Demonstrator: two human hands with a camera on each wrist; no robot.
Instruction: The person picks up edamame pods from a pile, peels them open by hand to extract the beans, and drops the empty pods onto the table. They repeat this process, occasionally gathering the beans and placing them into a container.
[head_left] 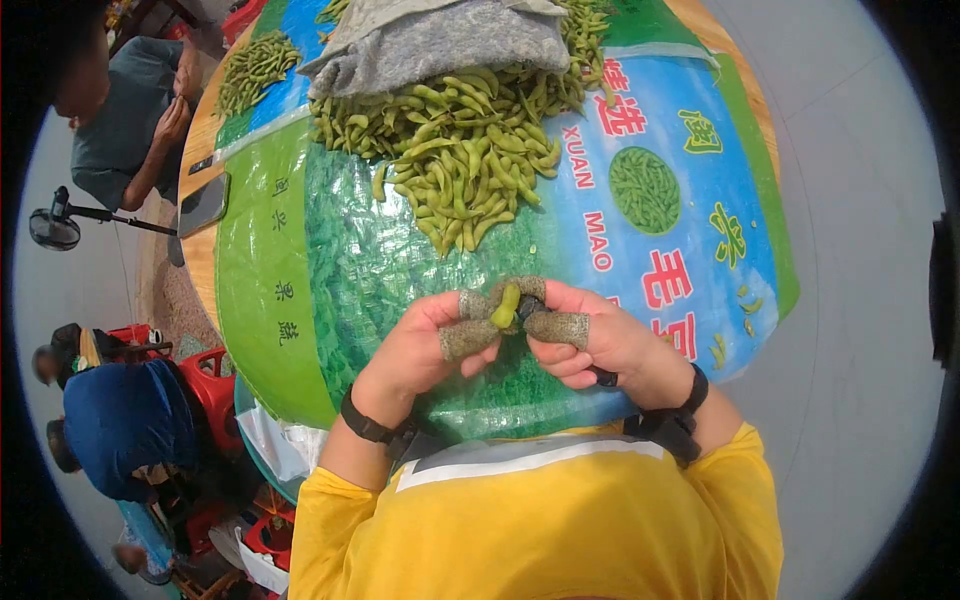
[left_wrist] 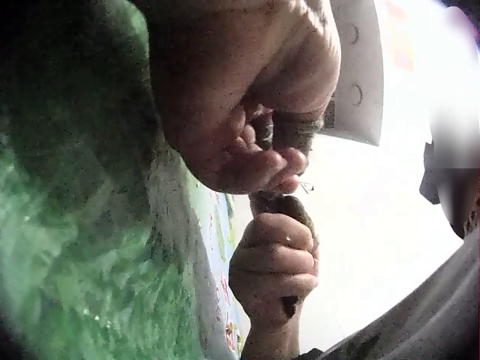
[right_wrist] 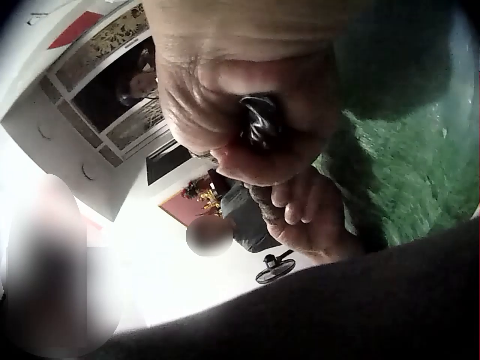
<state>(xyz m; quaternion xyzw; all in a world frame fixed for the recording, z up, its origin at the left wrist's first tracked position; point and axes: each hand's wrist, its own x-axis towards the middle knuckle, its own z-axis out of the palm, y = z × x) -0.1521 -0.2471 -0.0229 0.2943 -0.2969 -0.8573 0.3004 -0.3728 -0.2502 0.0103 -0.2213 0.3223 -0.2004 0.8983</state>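
Note:
In the head view, a green edamame pod (head_left: 507, 303) is pinched between the thumb and finger of my left hand (head_left: 430, 335). My right hand (head_left: 600, 338) curls round a small black tool (head_left: 606, 377), whose dark front end (head_left: 528, 305) comes right up to the pod. Its glossy black handle (right_wrist: 261, 120) shows inside the palm in the right wrist view; I cannot tell what kind of tool it is. Knitted grey-brown sleeves cover thumbs and fingers on both hands. Ahead lies a large heap of edamame pods (head_left: 465, 165).
A grey cloth (head_left: 445, 45) covers the back of the heap. Printed green and blue plastic sheeting (head_left: 360, 260) covers the round table. More pods (head_left: 258, 70) lie at the far left, near a phone (head_left: 204, 205). Seated people and red stools (head_left: 212, 385) are at left.

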